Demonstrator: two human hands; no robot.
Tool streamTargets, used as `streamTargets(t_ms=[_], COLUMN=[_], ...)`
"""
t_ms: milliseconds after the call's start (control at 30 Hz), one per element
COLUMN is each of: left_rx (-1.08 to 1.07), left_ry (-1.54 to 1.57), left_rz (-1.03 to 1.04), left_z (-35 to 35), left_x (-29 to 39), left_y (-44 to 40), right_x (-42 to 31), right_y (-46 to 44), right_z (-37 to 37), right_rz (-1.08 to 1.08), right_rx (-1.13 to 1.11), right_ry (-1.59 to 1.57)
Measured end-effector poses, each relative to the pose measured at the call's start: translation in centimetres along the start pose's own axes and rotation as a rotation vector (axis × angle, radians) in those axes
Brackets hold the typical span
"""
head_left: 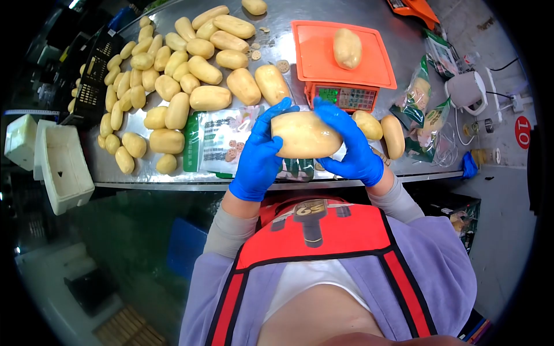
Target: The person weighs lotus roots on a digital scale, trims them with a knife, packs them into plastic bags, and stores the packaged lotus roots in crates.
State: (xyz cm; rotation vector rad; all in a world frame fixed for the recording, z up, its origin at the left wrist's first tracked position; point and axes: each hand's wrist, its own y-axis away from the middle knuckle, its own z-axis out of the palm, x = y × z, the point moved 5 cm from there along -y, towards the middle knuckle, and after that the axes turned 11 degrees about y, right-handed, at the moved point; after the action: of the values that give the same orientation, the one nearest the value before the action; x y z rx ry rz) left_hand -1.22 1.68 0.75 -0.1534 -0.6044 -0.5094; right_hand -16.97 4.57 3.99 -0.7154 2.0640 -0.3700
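A thick, pale yellow lotus root segment [306, 135] is held level above the table's near edge. My left hand [257, 155], in a blue glove, wraps its left end, thumb on the near side. Around the right end curve the fingers of my right hand [356, 153], also blue-gloved. Just beyond stands an orange scale [311, 49] with one lotus root [347, 49] on its platform and a lit green display. Printed lotus root bags [222, 141] lie flat beside my left hand. Two more segments, a short one [367, 125] and a longer one [393, 136], rest right of my right hand.
Many lotus roots [205, 69] cover the left half of the metal table [283, 23]. A black crate [95, 78] and a white foam box [64, 167] stand at the left. Filled bags [419, 92], a grey-white device [466, 89] and cables are at the right.
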Motion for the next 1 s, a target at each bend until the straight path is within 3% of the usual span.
streamTargets(t_ms=[33, 100, 200, 700, 800, 867, 1000], left_rx=[-0.008, -0.019, -0.076, -0.077, -0.05, -0.047, -0.047], left_ry=[-0.066, -0.133, -0.261, -0.066, -0.247, -0.606, -0.665], left_rz=[0.037, 0.074, 0.152, 0.18, 0.228, 0.269, 0.291], left_z=[0.0, 0.0, 0.3, -0.9, -0.7, 0.5, 1.2], left_x=[0.3, 0.5, 0.8, 0.2, 0.6, 1.1, 1.0], left_y=[0.1, 0.1, 0.3, 0.5, 0.9, 1.4, 1.4], right_x=[-0.1, 0.8, 1.3, 1.2, 1.8, 1.8, 2.0], right_y=[-0.1, -0.2, -0.3, 0.9, 0.9, 0.5, 0.5], right_z=[0.1, 0.4, 1.1, 2.5, 2.6, 2.3, 2.2], right_rz=[0.002, 0.259, 0.315, 0.351, 0.338, 0.33, 0.274], right_rx=[0.001, 0.035, 0.003, 0.107, 0.007, -0.052, -0.093], right_ry=[-0.001, -0.35, -0.428, -0.373, -0.289, -0.282, -0.242])
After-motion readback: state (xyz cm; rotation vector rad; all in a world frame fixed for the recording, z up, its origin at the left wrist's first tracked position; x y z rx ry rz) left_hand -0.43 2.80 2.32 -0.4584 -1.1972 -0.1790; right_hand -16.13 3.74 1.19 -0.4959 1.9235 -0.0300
